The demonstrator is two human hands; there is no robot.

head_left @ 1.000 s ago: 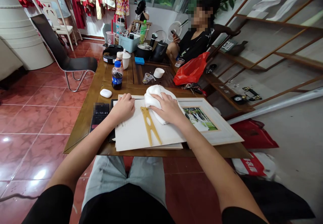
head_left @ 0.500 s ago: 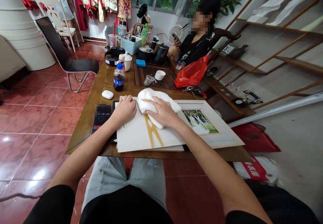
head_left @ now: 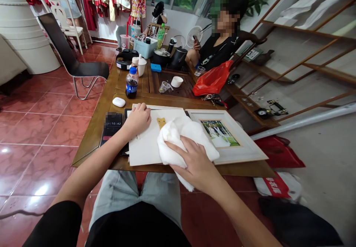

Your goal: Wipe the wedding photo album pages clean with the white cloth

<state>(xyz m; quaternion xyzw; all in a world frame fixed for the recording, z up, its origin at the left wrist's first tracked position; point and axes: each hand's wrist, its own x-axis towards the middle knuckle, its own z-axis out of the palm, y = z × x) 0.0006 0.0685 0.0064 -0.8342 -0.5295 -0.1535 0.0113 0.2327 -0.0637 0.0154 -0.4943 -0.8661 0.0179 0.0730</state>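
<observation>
A bunched white cloth (head_left: 178, 137) lies over the right part of a flat white board (head_left: 146, 150), its lower end hanging past the table's front edge. My right hand (head_left: 190, 160) grips it from above. A flat golden-yellow piece (head_left: 160, 122) shows only its top end; the cloth covers the rest. My left hand (head_left: 139, 119) rests at the board's upper left with its fingers curled down onto it; the fingertips are partly hidden. To the right lies a white picture frame (head_left: 250, 154) with a photo (head_left: 218, 132) of people in white and dark clothes on grass.
Left of the board lie a phone (head_left: 112, 126) and a white earbud case (head_left: 119, 102). Farther back stand a blue-capped cola bottle (head_left: 131, 84), a white bowl (head_left: 177, 81) and a red plastic bag (head_left: 213, 78). A person (head_left: 222, 39) sits behind, holding a phone.
My right hand has dragged the cloth toward me and rightward. The yellow piece's top end is now uncovered, and its splayed lower legs are hidden. My left hand has barely moved.
</observation>
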